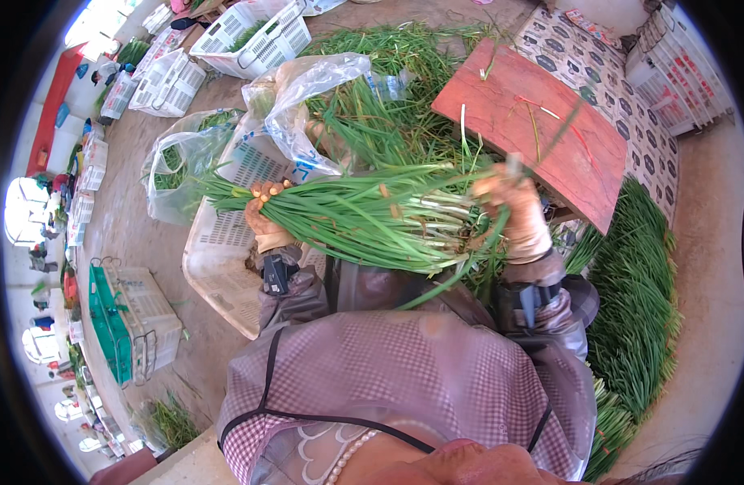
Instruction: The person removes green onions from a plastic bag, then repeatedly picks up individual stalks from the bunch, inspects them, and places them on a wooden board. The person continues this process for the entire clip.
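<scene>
My left hand (266, 203), in a tan glove with bare fingertips, grips a bunch of long green leafy stalks, likely garlic chives (348, 206), near its leaf tips. The pale stem ends point right, towards my right hand (505, 194). That hand is gloved too and blurred, with its fingers at the root end and some loose leaves by them; its exact hold cannot be made out. A clear plastic bag (293, 115) lies just beyond the bunch, over a white plastic crate (214, 254).
A low red board table (536, 121) stands at the upper right. Loose greens (402, 115) are heaped beyond the bunch. Stacked green bundles (633, 303) lie at the right. A crate with a green side (144, 321) stands left, more white crates (257, 45) at the upper left. Other people are far left.
</scene>
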Demonstrator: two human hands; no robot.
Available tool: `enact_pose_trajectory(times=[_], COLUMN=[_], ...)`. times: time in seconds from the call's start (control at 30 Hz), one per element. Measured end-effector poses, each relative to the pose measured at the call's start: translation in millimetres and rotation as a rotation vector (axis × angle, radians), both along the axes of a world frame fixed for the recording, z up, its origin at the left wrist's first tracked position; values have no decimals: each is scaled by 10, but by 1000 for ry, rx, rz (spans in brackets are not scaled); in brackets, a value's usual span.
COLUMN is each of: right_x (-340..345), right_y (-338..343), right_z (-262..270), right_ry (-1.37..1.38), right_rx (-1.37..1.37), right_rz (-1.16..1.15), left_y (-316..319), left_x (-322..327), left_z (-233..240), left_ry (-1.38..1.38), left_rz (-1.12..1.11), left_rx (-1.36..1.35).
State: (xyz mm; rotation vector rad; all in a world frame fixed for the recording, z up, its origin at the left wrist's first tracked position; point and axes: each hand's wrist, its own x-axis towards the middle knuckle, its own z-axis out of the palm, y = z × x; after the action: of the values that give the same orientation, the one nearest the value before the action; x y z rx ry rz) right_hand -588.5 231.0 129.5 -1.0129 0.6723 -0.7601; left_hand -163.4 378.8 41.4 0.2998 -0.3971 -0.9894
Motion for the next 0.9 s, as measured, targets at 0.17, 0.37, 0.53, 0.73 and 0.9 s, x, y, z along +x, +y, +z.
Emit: enact_pose_trajectory(times=[0.17, 0.37, 0.53, 0.73, 0.9], right_x=[-868, -609, 124, -642, -249], right_y=[-172, -119, 182, -300, 39], right_z=[36, -458, -790, -748, -833], right_ry=[-377, 834, 229, 293, 484], right_rx=[37, -176, 173, 163, -130], right_rz=[-467, 432, 18, -176, 339], left_y=[18, -63, -154, -119, -206], left_x=[-15, -13, 44, 107, 101], left_z=[-107, -224, -281, -260, -317], left_ry=[54, 103, 93, 115, 110], left_rz=[83, 150, 237, 151, 213], left_rx=[32, 100, 158, 52, 103])
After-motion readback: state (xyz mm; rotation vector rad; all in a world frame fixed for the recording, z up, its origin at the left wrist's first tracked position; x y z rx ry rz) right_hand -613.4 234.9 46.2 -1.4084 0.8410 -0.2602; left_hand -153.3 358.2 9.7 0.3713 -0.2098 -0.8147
